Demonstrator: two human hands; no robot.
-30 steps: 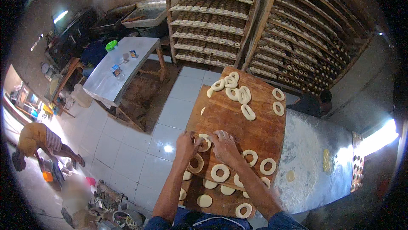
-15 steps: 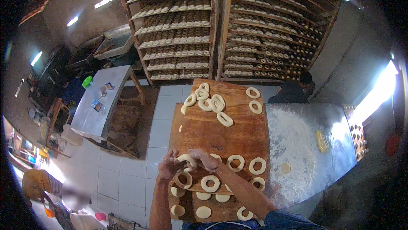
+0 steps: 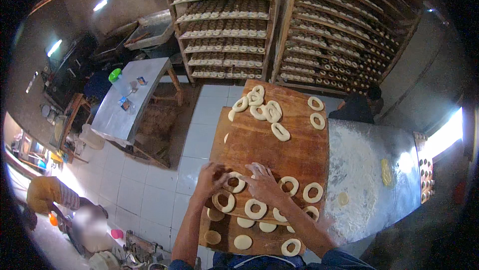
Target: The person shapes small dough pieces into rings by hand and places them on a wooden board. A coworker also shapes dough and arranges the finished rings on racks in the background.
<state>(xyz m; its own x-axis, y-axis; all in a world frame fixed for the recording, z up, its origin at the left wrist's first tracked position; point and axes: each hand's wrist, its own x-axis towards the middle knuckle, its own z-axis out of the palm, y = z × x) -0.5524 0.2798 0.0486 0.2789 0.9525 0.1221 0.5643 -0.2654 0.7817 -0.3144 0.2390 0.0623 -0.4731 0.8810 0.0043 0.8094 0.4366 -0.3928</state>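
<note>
Both bare hands work over a wooden board (image 3: 269, 158), with a raw dough ring (image 3: 241, 186) lying between them. The left hand (image 3: 211, 176) is half curled at the ring's left rim; whether its fingertips pinch the dough cannot be told. The right hand (image 3: 260, 179) is loosely bent and partly open, its thumb at the ring's upper right edge; a firm hold cannot be made out.

A second dough ring (image 3: 224, 210) lies just below the left hand, a third (image 3: 246, 209) below the right, and others rest under and beyond the right forearm. Farther ahead of the hands, six rings sit in a loose cluster (image 3: 273, 112), some overlapping. Nearer the body, flat dough discs (image 3: 243, 242) lie on a lower board (image 3: 227, 246).

Well to the right of the right hand, a flour-dusted metal table (image 3: 357, 170) carries one dough disc (image 3: 343, 198) and a yellow item (image 3: 386, 173). Far ahead of both hands stand racks (image 3: 224, 33) filled with dough rings.
</note>
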